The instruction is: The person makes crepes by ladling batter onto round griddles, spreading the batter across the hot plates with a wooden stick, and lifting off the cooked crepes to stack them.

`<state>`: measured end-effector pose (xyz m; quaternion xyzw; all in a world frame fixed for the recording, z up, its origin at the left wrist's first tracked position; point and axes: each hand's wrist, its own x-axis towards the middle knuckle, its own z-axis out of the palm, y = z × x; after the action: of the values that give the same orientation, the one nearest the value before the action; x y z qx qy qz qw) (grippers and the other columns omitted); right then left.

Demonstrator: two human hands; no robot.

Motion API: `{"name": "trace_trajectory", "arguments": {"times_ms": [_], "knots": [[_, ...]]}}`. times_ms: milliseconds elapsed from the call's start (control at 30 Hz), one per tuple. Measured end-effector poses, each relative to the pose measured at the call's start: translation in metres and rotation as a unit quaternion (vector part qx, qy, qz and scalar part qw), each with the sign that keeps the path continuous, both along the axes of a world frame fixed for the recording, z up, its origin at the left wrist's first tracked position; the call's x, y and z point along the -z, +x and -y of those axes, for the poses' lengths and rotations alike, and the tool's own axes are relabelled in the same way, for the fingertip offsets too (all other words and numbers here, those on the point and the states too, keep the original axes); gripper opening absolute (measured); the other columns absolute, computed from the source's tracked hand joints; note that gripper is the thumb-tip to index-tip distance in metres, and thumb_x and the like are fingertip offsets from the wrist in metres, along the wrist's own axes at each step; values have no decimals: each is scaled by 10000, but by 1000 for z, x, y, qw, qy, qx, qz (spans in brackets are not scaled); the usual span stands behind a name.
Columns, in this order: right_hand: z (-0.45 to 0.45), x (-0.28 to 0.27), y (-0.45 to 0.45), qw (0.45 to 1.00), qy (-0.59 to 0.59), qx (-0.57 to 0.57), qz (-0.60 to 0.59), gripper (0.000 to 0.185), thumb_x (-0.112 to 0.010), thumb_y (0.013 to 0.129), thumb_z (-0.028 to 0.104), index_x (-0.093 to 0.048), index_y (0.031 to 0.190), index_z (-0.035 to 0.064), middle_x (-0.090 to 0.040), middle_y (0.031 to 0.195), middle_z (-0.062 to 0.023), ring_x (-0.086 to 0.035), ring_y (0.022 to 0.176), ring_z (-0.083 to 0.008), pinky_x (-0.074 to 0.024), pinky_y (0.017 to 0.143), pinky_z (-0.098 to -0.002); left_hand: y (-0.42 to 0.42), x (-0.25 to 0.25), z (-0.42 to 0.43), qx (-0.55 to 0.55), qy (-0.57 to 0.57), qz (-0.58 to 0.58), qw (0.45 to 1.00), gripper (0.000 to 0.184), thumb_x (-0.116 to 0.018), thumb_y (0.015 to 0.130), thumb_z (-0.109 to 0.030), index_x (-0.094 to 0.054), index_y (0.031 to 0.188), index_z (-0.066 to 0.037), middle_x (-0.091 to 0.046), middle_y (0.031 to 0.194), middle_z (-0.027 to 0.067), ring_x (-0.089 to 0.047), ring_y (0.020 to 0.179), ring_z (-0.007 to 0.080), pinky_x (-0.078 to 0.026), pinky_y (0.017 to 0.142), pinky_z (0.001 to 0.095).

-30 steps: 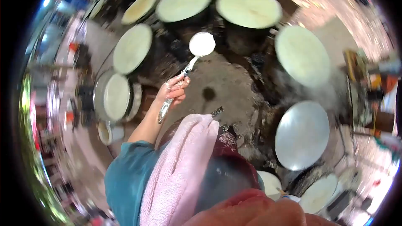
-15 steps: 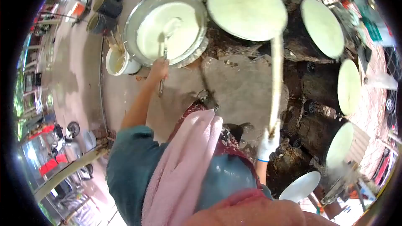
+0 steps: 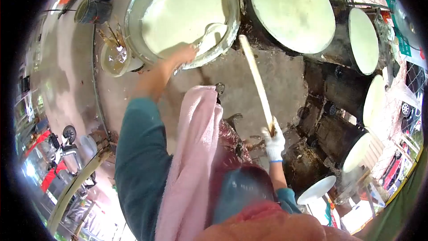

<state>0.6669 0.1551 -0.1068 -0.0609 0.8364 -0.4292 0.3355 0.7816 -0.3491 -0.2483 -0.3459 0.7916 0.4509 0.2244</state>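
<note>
My bare left hand [image 3: 180, 56] is closed around the handle of a metal ladle [image 3: 213, 30]. The ladle's head is at the right inner side of a wide metal basin [image 3: 136, 31] that holds creamy white batter [image 3: 183, 15]. My right hand [image 3: 274, 145], in a white glove, grips a long, pale wooden stick [image 3: 257, 78]. The stick's far end is in the air between the basin and a large round griddle [image 3: 292, 11] covered with a pale layer.
More pale-topped round griddles [image 3: 363, 40] curve down the right side over dark stoves [image 3: 339, 89]. Left of the basin stands a small white bucket [image 3: 117, 60] with wooden-handled tools, with black buckets [image 3: 92, 11] beyond. A pink towel [image 3: 191, 151] hangs down my front.
The ladle has moved right, from the middle of the batter to the basin's side. The wooden stick has swung left, off the griddle's edge. My view has shifted too.
</note>
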Motion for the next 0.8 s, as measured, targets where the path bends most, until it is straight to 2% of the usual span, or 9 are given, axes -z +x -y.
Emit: {"name": "trace_trajectory", "arguments": {"times_ms": [67, 167, 200, 333, 400, 533, 567, 667, 800], "knots": [[16, 16, 15, 991, -33, -100, -88, 519, -632, 912, 256, -474, 1378, 89, -649, 1147, -122, -638, 994, -235, -512, 850, -304, 20, -15, -42, -318, 198, -2, 927, 305, -439, 982, -274, -600, 949, -17, -520, 616, 66, -459, 466, 184, -386, 452, 314], [45, 13, 37, 973, 126, -193, -20, 490, -604, 914, 337, -481, 1371, 211, -637, 1127, -181, -644, 1009, -305, -501, 842, -354, 58, -5, -89, -371, 457, -104, 802, 360, -425, 1003, -348, -576, 902, -37, -356, 547, -18, -324, 391, 84, -249, 398, 262], [26, 66, 57, 982, 50, -180, 11, 463, -597, 927, 303, -500, 1355, 158, -648, 1093, -185, -653, 953, -265, -491, 843, -321, 63, 0, -106, -385, 493, -148, 766, 369, -424, 1005, -359, -578, 904, -38, -345, 540, -26, -301, 381, 76, -243, 400, 262], [35, 4, 80, 965, 33, -168, 200, 423, -578, 948, 269, -536, 1300, 38, -669, 1057, -123, -582, 881, -158, -454, 864, -264, 64, -58, -172, -503, 615, -242, 558, 331, -507, 978, -376, -590, 914, -62, -343, 504, -98, -252, 349, 40, -289, 425, 229], [9, 4, 89, 967, -4, -170, 189, 457, -585, 942, 289, -518, 1321, 43, -662, 1137, -128, -609, 987, -171, -446, 905, -279, 71, -86, -186, -446, 661, -268, 542, 292, -521, 973, -364, -577, 930, -80, -328, 487, -99, -253, 345, 38, -321, 432, 205], [-14, -49, 77, 965, -39, -250, 67, 480, -568, 939, 356, -487, 1374, 172, -614, 1207, -180, -625, 1077, -279, -461, 924, -329, 81, -189, -201, -532, 413, -263, 690, 331, -496, 976, -394, -535, 1030, -70, -432, 562, -61, -319, 382, 47, -293, 410, 209], [-17, -54, 76, 966, -84, -243, 25, 486, -577, 931, 360, -491, 1372, 177, -614, 1203, -183, -628, 1071, -283, -469, 913, -337, 96, -198, -181, -312, 324, -305, 839, 402, -420, 993, -447, -521, 1056, -63, -444, 562, -39, -347, 383, 49, -289, 401, 217], [-21, -97, 67, 963, -132, -219, -91, 507, -626, 897, 328, -501, 1366, 180, -619, 1188, -191, -634, 1066, -269, -490, 882, -350, 106, -278, -172, -392, 502, -430, 640, 431, -306, 1033, -425, -517, 1076, -52, -381, 488, -89, -254, 297, 45, -239, 358, 204], [-37, -108, 66, 899, -337, -67, -273, 550, -687, 860, 205, -498, 1353, 50, -590, 1269, -173, -633, 1059, -256, -502, 888, -349, 92, -342, -159, -315, 518, -497, 621, 363, -367, 1036, -336, -515, 1060, -6, -357, 508, -73, -251, 323, 32, -198, 376, 214]]}}
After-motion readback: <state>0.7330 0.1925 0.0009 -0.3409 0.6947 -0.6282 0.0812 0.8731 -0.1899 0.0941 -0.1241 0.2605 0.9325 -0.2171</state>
